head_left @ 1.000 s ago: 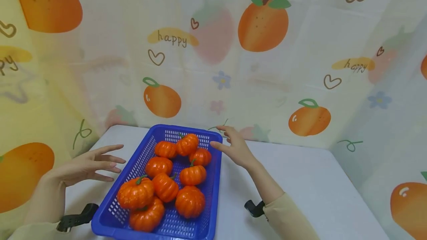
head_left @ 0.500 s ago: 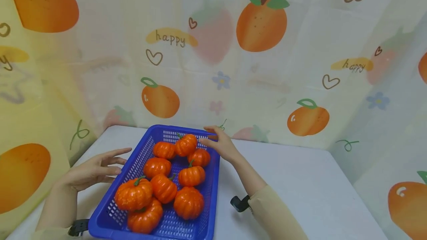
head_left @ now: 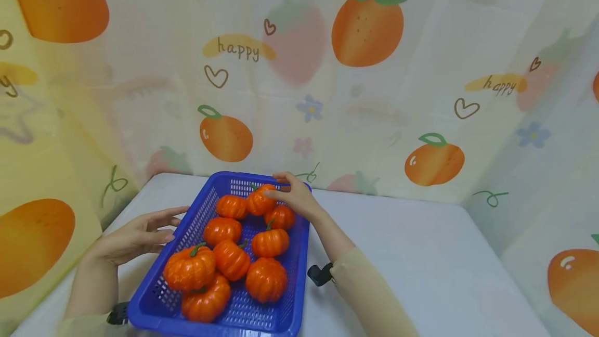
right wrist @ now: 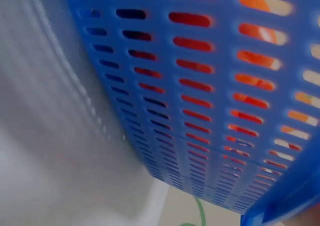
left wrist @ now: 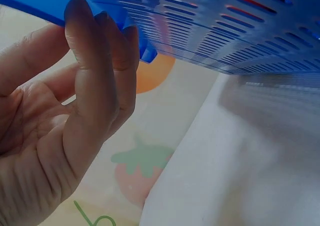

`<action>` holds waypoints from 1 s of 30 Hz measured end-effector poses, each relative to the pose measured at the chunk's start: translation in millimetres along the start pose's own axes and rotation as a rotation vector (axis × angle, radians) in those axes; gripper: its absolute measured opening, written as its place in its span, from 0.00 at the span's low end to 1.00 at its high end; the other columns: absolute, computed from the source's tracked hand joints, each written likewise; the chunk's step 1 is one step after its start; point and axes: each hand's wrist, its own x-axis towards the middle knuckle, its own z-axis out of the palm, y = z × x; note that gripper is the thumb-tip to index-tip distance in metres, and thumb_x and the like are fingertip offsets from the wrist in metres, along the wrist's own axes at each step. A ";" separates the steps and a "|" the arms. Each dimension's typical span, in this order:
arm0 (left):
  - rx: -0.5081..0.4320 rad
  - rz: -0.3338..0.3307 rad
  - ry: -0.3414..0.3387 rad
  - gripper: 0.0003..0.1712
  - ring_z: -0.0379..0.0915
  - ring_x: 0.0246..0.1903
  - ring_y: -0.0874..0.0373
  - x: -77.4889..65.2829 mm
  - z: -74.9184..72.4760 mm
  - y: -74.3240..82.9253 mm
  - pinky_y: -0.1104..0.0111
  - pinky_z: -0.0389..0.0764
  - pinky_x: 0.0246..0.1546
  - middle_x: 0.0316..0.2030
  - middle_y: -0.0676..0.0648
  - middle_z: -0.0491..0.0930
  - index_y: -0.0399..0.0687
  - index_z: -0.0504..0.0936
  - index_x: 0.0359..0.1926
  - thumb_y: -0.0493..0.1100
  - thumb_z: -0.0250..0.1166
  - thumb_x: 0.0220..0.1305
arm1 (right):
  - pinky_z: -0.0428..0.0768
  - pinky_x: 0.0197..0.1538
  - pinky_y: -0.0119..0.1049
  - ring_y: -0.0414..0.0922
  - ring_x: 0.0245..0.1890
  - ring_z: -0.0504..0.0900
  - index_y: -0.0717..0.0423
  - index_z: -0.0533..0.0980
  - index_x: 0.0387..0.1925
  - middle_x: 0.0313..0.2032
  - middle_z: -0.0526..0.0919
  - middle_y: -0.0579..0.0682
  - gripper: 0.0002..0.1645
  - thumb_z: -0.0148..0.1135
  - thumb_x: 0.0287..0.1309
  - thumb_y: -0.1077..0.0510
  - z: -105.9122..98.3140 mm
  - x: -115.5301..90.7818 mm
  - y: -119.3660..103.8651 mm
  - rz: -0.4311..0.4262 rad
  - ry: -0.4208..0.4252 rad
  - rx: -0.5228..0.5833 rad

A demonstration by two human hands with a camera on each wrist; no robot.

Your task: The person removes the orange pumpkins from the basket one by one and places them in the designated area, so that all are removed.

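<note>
A blue plastic basket (head_left: 304, 269) holds several small orange pumpkins with green stems. Over its far right corner reaches my right hand (head_left: 299, 199), thumb against the rearmost pumpkin (head_left: 259, 203) and fingers spread apart above it. Just below that hand lies another pumpkin (head_left: 281, 217). My left hand (head_left: 133, 235) is at the basket's left side, fingers loosely bent with their tips right at the rim. In the left wrist view, the left fingers (left wrist: 92, 71) overlap the underside of the blue rim (left wrist: 30, 3). The right wrist view is mostly filled by the basket's slotted wall (right wrist: 195, 101).
The basket stands on a white table (head_left: 398, 269), left of its middle. Behind and beside the table hangs a cloth backdrop (head_left: 374, 113) printed with fruit, hearts and words. Each wrist wears a black camera, the right one (head_left: 320, 274) beside the basket.
My right hand has moved left and inward over the basket's far right corner to the rear pumpkin. The left hand has shifted right, up to the left rim. The pumpkins have stayed in place.
</note>
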 end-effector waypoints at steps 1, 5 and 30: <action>0.007 -0.002 0.007 0.33 0.81 0.51 0.60 0.9 -0.2 -0.5 0.62 0.85 0.51 0.56 0.54 0.77 0.58 0.56 0.76 0.32 0.46 0.74 | 0.75 0.65 0.57 0.61 0.68 0.71 0.49 0.67 0.68 0.68 0.71 0.57 0.40 0.66 0.55 0.42 0.2 0.4 -0.4 0.006 -0.002 0.006; 0.023 -0.012 0.024 0.33 0.81 0.51 0.61 2.3 -0.5 -0.9 0.62 0.85 0.51 0.55 0.54 0.76 0.60 0.58 0.75 0.33 0.47 0.73 | 0.77 0.64 0.55 0.60 0.68 0.71 0.49 0.67 0.67 0.68 0.70 0.57 0.41 0.68 0.55 0.43 1.7 2.1 -1.9 0.022 -0.004 0.011; 0.010 -0.011 0.027 0.34 0.82 0.51 0.60 0.2 0.0 -3.3 0.61 0.85 0.51 0.55 0.54 0.77 0.56 0.55 0.76 0.33 0.46 0.73 | 0.77 0.65 0.49 0.53 0.58 0.78 0.53 0.68 0.57 0.60 0.76 0.57 0.38 0.75 0.48 0.46 25.4 7.4 -0.2 0.005 0.016 -0.182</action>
